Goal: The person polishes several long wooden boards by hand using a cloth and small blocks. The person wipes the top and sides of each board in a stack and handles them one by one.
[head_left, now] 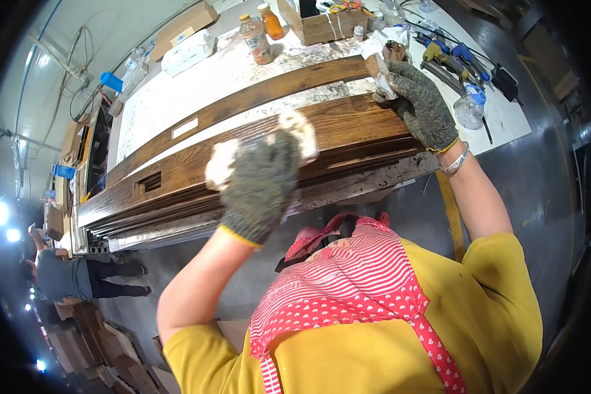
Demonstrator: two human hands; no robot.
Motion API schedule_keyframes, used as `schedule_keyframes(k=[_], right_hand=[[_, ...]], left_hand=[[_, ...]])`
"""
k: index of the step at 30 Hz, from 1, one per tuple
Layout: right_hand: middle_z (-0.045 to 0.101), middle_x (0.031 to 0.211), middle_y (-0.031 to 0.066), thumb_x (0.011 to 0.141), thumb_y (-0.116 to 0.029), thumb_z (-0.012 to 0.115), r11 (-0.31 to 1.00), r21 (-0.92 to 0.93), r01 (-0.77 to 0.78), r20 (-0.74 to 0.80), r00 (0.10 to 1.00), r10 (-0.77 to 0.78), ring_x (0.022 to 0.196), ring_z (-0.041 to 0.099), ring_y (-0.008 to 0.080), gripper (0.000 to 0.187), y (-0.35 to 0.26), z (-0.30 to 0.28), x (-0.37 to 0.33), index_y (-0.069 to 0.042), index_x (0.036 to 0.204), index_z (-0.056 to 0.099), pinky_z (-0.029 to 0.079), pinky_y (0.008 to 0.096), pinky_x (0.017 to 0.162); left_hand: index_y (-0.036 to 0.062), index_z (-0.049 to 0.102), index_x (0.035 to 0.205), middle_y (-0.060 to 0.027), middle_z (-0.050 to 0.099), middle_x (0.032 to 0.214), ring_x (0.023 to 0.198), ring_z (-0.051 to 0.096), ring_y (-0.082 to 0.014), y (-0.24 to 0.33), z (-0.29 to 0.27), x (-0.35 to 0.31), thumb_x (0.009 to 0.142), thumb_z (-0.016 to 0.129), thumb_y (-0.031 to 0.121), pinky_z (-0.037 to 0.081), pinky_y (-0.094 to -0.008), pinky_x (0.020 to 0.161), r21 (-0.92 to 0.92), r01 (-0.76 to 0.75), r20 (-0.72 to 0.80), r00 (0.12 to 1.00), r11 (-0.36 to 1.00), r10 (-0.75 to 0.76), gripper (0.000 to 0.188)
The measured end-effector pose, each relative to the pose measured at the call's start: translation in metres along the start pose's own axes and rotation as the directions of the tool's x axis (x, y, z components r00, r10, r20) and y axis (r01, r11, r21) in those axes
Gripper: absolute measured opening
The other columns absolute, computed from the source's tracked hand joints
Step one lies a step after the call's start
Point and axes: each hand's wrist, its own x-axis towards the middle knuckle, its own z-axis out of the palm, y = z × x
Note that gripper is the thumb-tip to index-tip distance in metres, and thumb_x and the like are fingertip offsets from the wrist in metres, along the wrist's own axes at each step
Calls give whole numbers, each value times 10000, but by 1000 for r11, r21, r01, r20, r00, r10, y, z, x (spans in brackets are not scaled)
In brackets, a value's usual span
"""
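My left hand (pixel 259 184), in a dark grey knit glove with a yellow cuff, presses a white cloth (pixel 223 164) onto the top of a dark brown wooden board (pixel 348 118). The hand is slightly blurred, and its fingers are closed over the cloth. At the board's right end is my right hand (pixel 423 105), gloved alike. Its fingers are closed on a small whitish, brown-stained piece (pixel 378 75) whose kind I cannot make out. The board has a rectangular slot near its left end and lies on a stack of similar boards. Behind it lies a second brown board (pixel 256 95) with a slot.
Bottles (pixel 255 39) and a cardboard box (pixel 325 26) stand at the back of the stained white table (pixel 154 108). Power tools (pixel 450 62) and a clear bottle with a blue cap (pixel 469 108) are at the right. A person (pixel 65 272) is at the far left.
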Motion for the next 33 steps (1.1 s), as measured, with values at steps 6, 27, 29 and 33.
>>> schedule_keyframes(k=[6, 27, 29, 33], right_hand=[[570, 1322, 162, 741, 166, 654, 993, -104, 50, -50, 997, -55, 1177, 588, 316, 542, -5, -2, 6, -71, 1225, 595, 519, 372, 963], [536, 1340, 141, 781, 184, 619, 996, 3, 86, -57, 995, -86, 1203, 559, 279, 529, 5, 0, -2, -65, 1246, 569, 522, 367, 990], [544, 1339, 144, 750, 190, 641, 998, 51, -25, -53, 998, 28, 1215, 552, 291, 550, 11, 5, -6, -75, 1228, 588, 532, 371, 973], [539, 1347, 135, 747, 195, 644, 1000, 6, -10, -59, 998, 11, 1229, 544, 283, 557, -7, 5, 1, -77, 1230, 592, 509, 357, 1007]], left_hand=[[-5, 441, 1383, -194, 449, 1409, 1025, 555, -294, -44, 14, -49, 867, 544, 130, 490, -456, 830, 184, 95, 193, 972, 978, -131, 543], [37, 421, 1403, -141, 486, 1427, 1046, 595, -289, -117, 42, -131, 898, 537, 190, 508, -406, 827, 259, 501, 319, 762, 826, -563, 540], [43, 419, 1404, -110, 470, 1451, 1058, 601, -293, -109, 35, -118, 893, 557, 194, 529, -389, 804, 174, 455, 205, 851, 874, -484, 550], [37, 423, 1408, -127, 453, 1469, 1021, 590, -293, -43, 23, -74, 837, 590, 113, 510, -396, 828, 21, 363, 156, 919, 932, -361, 600]])
